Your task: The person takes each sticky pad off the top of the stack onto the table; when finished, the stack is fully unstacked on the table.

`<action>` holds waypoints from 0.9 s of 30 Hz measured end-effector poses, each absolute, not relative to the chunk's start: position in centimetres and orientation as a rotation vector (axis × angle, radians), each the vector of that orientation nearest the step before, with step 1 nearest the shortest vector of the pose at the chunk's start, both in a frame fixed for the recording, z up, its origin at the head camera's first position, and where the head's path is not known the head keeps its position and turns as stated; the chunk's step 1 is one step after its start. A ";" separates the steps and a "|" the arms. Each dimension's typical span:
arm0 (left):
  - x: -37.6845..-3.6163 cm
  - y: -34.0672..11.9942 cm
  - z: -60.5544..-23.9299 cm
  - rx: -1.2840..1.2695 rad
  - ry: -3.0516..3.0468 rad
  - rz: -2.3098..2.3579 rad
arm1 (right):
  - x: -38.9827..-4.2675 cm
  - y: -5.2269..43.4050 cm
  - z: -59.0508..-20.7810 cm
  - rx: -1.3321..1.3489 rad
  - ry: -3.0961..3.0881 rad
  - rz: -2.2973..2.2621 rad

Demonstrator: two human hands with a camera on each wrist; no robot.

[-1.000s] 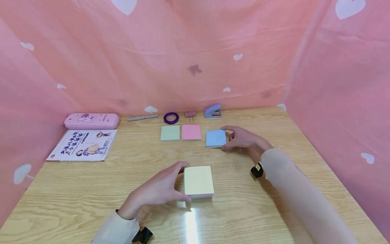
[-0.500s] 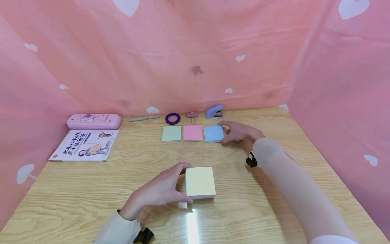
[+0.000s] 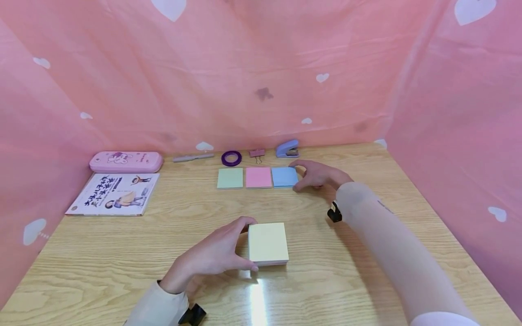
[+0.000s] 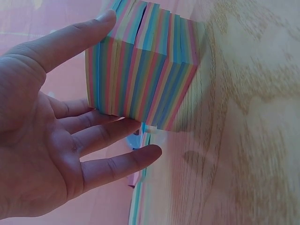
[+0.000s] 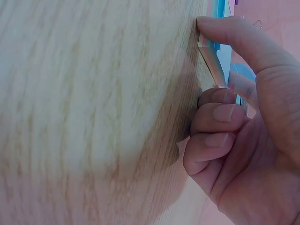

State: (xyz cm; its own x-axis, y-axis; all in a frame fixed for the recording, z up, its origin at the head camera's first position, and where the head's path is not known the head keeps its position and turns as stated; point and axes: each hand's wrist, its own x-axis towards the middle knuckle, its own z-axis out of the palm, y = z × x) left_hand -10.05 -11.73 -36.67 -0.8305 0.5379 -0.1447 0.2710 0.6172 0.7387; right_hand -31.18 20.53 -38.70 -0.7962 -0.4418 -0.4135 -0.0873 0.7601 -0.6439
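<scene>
On the far left of the tabletop (image 3: 195, 194), a pink pencil case (image 3: 126, 162) sits just behind a book (image 3: 114, 194). Next, the left hand (image 3: 214, 251) has its fingers and thumb clamped on the left end of a thick, yellow-topped stack (image 3: 268, 243). Behind it, a green pad (image 3: 230, 178), a pink pad (image 3: 258, 177) and a blue pad (image 3: 285, 176) lie in a row of 3; the right hand's (image 3: 316, 175) fingers pinch the blue pad's right end.

Head: some left fingers (image 3: 246, 220) hidden behind the hand and yellow-topped stack (image 3: 268, 242); left sleeve (image 3: 157, 305) and right sleeve (image 3: 397, 258) cut by bottom edge; book's (image 3: 114, 194) smallest print unreadable. Left wrist: stack clipped at top. Right wrist: blue pad (image 3: 284, 177) clipped at top, partly behind right thumb (image 5: 234, 30).
</scene>
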 end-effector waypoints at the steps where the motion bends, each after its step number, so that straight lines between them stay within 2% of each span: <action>1: -10.0 -11.7 -36.7 0.651 2.494 1.053 | -31.2 20.5 -38.7 -0.394 2.392 -0.843; 27: -9.9 -11.6 -36.9 0.657 2.511 1.058 | -29.8 21.6 -37.8 -0.424 2.381 -0.981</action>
